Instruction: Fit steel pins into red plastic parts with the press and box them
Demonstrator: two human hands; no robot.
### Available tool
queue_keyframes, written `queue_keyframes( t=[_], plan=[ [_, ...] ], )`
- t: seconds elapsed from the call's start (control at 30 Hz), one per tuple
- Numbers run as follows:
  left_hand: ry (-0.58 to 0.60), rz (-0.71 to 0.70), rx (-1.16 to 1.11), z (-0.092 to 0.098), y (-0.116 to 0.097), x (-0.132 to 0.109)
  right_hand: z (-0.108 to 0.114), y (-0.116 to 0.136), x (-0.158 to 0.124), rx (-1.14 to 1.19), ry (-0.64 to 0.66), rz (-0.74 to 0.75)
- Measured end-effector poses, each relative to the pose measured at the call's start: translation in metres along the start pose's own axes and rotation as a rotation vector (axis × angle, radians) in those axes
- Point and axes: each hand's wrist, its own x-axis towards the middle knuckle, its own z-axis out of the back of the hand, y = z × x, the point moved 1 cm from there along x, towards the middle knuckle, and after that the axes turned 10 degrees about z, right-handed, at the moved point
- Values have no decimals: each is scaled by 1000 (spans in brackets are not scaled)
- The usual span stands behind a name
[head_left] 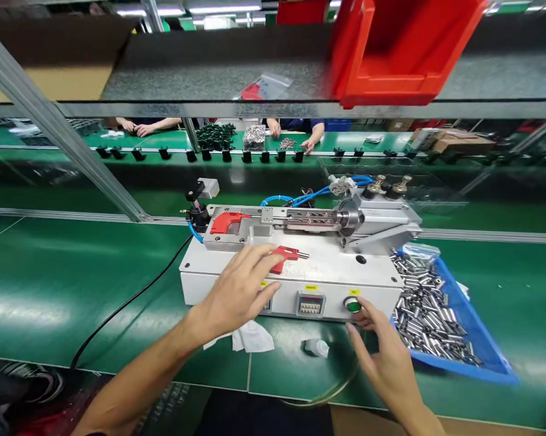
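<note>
A grey press machine [327, 266] stands on the green bench. A red plastic part [225, 222] sits in its fixture at the left, in line with the horizontal cylinder [345, 219]. My left hand [241, 290] rests on the machine top, its fingers pinching a second red part with a metal pin [286, 256]. My right hand [384, 357] is at the machine's front, fingers apart, with its thumb tip touching the green push button [353, 305]. A small digital counter [310, 304] sits left of the button.
A blue tray [473, 339] of several metal pins lies right of the machine. A white cloth [250, 338] and a small bottle [317, 347] lie in front. A black cable [128, 303] runs left. Red bins [391, 54] sit on the shelf above. Other people's hands [143, 127] work across the far bench.
</note>
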Motion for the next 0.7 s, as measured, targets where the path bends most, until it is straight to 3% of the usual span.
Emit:
queue_keyframes(
  t=[0.2, 0.27, 0.37, 0.47, 0.53, 0.6, 0.7],
  plan=[
    [240, -3, 13, -13, 1, 32, 0, -5, -3, -14, -5, 27],
    [255, -3, -17, -11, 3, 34, 0, -7, -2, -22, -18, 50],
    [173, -14, -91, -4, 4, 27, 1, -7, 1, -38, -43, 85],
    [48, -4, -251, 7, 9, -1, 0, -7, 2, -38, -43, 101],
    [-28, 82, -378, 17, 22, -32, 0, -7, 2, -28, -30, 106],
    [-138, 251, -474, 31, 44, -70, -1, -7, 2, -18, -22, 106],
    [-430, 685, -444, 61, 89, -121, 0, -6, 3, 3, -27, 85]
  ],
)
